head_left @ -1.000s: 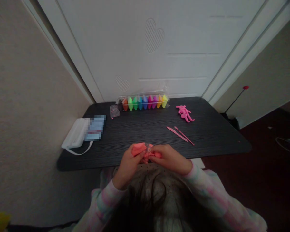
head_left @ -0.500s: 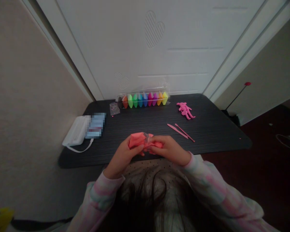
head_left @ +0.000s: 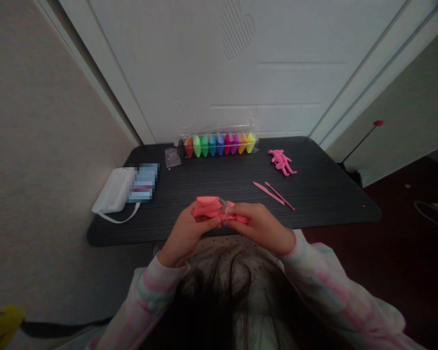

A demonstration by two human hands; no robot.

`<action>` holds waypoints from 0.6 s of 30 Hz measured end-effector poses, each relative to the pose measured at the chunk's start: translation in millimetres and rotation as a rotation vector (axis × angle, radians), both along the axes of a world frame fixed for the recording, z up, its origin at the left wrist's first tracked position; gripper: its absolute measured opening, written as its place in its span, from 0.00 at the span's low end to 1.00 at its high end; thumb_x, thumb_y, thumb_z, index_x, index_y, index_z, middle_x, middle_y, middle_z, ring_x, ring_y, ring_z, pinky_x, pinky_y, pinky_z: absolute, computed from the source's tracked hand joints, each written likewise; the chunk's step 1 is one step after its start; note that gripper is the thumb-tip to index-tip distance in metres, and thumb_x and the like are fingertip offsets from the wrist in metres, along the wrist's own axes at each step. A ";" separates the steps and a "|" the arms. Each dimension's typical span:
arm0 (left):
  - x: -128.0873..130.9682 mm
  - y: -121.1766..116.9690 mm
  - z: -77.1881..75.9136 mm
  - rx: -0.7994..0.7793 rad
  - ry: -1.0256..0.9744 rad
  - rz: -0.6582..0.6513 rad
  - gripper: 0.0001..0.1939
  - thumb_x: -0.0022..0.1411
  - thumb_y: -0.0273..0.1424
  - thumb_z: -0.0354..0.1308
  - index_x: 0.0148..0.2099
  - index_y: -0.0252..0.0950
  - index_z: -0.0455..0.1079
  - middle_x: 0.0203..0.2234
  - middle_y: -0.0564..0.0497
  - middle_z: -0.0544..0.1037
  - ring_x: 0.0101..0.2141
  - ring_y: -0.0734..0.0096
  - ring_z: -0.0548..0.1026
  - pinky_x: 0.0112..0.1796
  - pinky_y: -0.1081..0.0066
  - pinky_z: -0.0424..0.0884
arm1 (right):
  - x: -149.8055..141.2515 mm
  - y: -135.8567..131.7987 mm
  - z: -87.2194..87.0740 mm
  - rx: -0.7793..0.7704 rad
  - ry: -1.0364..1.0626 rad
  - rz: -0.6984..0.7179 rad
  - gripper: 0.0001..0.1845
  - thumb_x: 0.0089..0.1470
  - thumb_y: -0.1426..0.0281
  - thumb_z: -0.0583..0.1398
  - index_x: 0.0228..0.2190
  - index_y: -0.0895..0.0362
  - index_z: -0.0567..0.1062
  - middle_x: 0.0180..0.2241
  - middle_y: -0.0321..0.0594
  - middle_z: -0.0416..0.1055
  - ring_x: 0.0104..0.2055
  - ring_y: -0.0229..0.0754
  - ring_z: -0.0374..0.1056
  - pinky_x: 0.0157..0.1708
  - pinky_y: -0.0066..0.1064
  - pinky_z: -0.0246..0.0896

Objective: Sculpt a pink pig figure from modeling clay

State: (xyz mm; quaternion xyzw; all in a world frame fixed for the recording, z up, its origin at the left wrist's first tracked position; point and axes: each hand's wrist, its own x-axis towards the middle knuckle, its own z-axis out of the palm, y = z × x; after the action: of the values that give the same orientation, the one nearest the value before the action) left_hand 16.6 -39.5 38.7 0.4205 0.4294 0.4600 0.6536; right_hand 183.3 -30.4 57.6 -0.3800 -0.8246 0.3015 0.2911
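Observation:
Above the table's near edge, my left hand [head_left: 185, 232] is closed around a coral-red packet of modelling clay [head_left: 207, 206] in clear wrapping. My right hand [head_left: 257, 222] pinches the packet's other end between thumb and fingers, and some coral clay shows there too. Both hands almost meet at the crumpled clear film in the middle. Past my right hand lie two slim pink modelling tools [head_left: 273, 193], one flat like a knife, one a thin rod. A pink clay figure [head_left: 282, 162] lies farther back on the right.
At the back of the dark table [head_left: 204, 181], a clear tray [head_left: 256, 141] holds several coloured clay packets. Left of it sits a small clear plastic piece [head_left: 173, 158]. A white box-shaped device [head_left: 113, 190] with a cable lies beside a blurred blue item [head_left: 144, 183] at the left.
The view has shifted slightly, so the table sits a little higher in the picture. Both hands keep their hold on the packet, the left fingers moving only slightly.

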 end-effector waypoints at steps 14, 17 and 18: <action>5.4 -3.3 -2.4 -0.054 -0.070 -0.028 0.15 0.40 0.24 0.63 0.34 0.32 0.68 0.27 0.52 0.75 0.28 0.72 0.71 0.30 0.73 0.66 | 4.0 2.2 5.2 -0.070 -0.069 0.057 0.04 0.44 0.73 0.57 0.25 0.58 0.72 0.18 0.30 0.65 0.20 0.29 0.57 0.22 0.21 0.49; 4.7 -3.4 -1.6 -0.059 -0.069 -0.041 0.18 0.41 0.24 0.63 0.38 0.32 0.69 0.31 0.49 0.76 0.31 0.70 0.72 0.33 0.71 0.66 | 5.2 2.3 3.6 -0.171 0.023 0.029 0.04 0.44 0.73 0.57 0.25 0.59 0.72 0.20 0.31 0.66 0.22 0.30 0.58 0.23 0.21 0.51; 4.2 -2.6 -2.2 -0.055 -0.068 -0.036 0.19 0.41 0.25 0.62 0.40 0.32 0.68 0.32 0.48 0.76 0.31 0.69 0.72 0.34 0.71 0.66 | 5.7 2.4 3.0 -0.212 0.077 0.005 0.04 0.43 0.72 0.57 0.25 0.59 0.72 0.22 0.32 0.67 0.23 0.31 0.60 0.24 0.22 0.53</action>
State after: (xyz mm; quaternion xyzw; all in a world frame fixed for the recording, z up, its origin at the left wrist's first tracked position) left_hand 20.8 -42.1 36.4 0.3940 0.4121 0.4502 0.6872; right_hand 189.0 -28.0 60.6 -0.3946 -0.7773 0.4020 0.2800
